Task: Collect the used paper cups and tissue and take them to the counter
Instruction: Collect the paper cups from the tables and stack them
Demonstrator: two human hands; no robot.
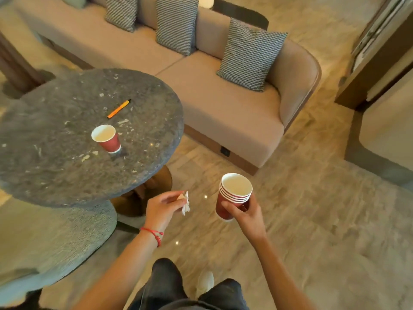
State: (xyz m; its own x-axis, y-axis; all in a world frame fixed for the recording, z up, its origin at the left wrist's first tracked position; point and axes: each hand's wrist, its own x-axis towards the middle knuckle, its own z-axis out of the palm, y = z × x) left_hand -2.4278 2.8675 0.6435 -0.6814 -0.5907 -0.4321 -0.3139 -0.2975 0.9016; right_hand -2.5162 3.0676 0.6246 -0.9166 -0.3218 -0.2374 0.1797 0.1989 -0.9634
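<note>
Lounge: beige sofa (223,104), marble floor, round stone worktop (55,175). Item one: stack of nested cups (232,195), my right hand (245,214) wrapped round its side, nested, I judge, to free the other hand. Item two: crumpled tissue (186,203), pinched in my left hand (164,206), just left of the stack. Item three: one red cup (106,138) upright on the worktop, up-left and well beyond my left fingers (176,199), uncollected. Orange pen (119,109) lies beyond it.
</note>
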